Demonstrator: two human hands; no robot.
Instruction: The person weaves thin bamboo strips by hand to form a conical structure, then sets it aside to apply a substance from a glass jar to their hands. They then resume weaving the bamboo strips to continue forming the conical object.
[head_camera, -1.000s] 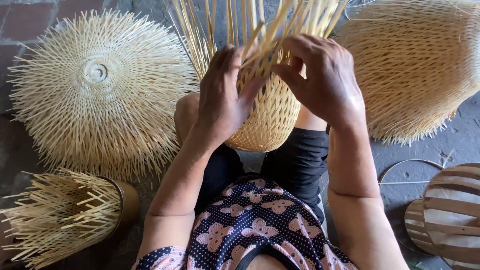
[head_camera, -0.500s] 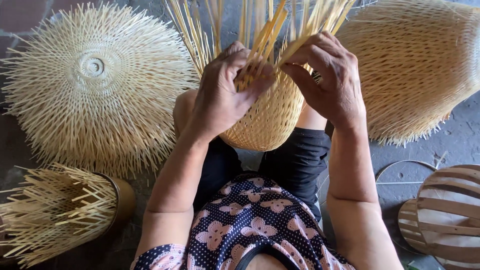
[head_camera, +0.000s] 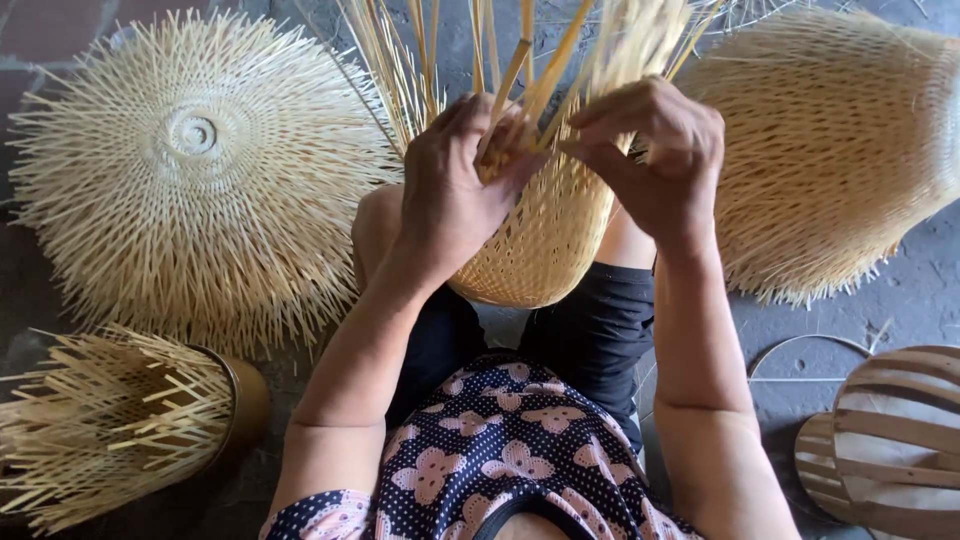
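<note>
- since 0.5 s ago the right hand (head_camera: 655, 160) has shifted toward the centre, and the loose bamboo strips (head_camera: 560, 60) above it now blur.
- a wide round woven piece (head_camera: 195, 170) with a spiral centre lies flat on the floor at left.
- another large woven dome (head_camera: 840, 150) lies at right.
- the half-woven bamboo basket (head_camera: 545, 240) rests between the knees, strips standing up from its rim.
- a slatted wooden form (head_camera: 900, 440) sits at lower right.
- a strip-covered mould (head_camera: 120, 420) lies at lower left.
- the left hand (head_camera: 455, 195) presses the basket's rim, fingers closed on 1 strip.
- the right hand pinches strips between thumb and fingers.
</note>
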